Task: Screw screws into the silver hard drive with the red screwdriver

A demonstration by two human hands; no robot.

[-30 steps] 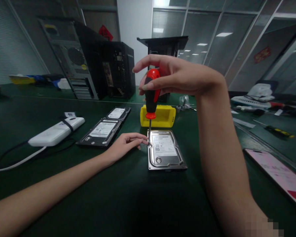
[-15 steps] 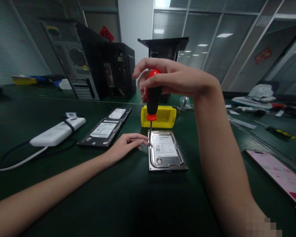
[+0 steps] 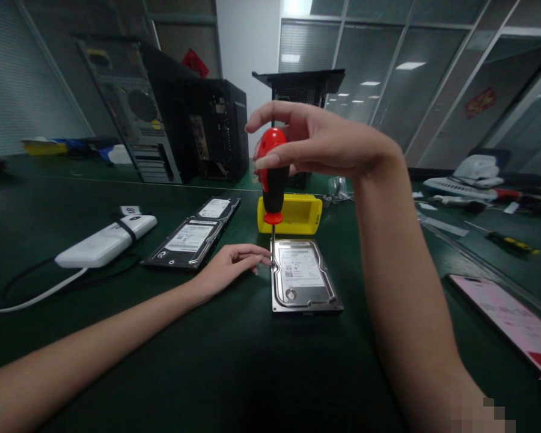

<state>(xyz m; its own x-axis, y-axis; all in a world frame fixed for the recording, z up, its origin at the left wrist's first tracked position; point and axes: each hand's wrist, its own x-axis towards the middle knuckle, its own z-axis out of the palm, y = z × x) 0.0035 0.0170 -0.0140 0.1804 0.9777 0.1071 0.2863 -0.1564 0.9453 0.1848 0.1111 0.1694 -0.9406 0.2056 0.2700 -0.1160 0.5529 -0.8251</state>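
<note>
My right hand (image 3: pixel 297 138) is closed around the red and black handle of a screwdriver (image 3: pixel 275 192). Its shaft points nearly straight down, and the tip meets the left edge of a silver hard drive (image 3: pixel 303 273), which lies flat with its white label up. Exactly where the tip sits is too small to make out. My left hand (image 3: pixel 229 264) rests on the table, fingers stretched out, fingertips against the drive's left side near the screwdriver tip.
Behind the drive stands a yellow tray (image 3: pixel 304 218). To the left lie two more hard drives (image 3: pixel 192 237) and a white power strip (image 3: pixel 106 242). A phone (image 3: pixel 500 313) and another screwdriver (image 3: pixel 507 240) are at the right. Computer cases (image 3: pixel 216 132) stand at the back.
The screwdriver's handle has tilted slightly left, and my right hand's fingers have shifted around it. My left hand and the hard drive have stayed put.
</note>
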